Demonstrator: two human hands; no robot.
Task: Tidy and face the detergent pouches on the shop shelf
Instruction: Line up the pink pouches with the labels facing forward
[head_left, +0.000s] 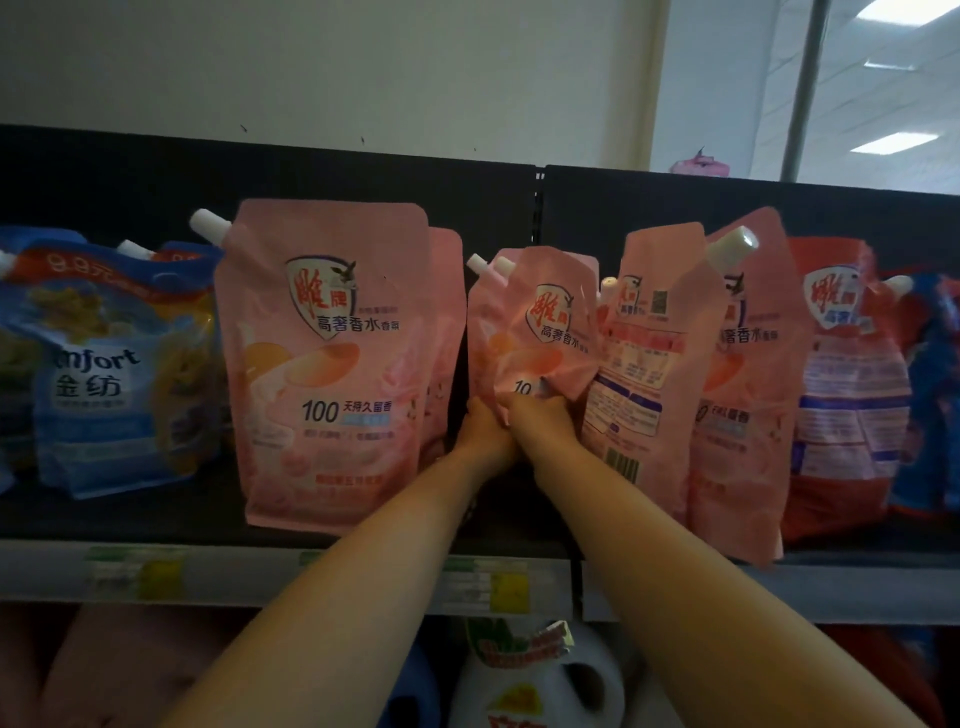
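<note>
Presently the left hand (484, 428) and right hand (543, 422) are together gripping the crumpled lower part of a pink pouch (530, 332) rising just above them on the shelf (130, 519), evidently to straighten its face; immediately right, a neighbouring pouch (639, 364) is showing its back.

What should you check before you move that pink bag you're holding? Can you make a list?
1. Grip: left hand and right hand both pinch the middle pink pouch near its bottom: ok.
2. Its front faces out: ok.
3. It looks smooth: crumpled: not ok.
4. The back-facing pouch beside it shows its barcode side: not ok.
5. Free spot on the shelf under it: cannot tell.
</note>
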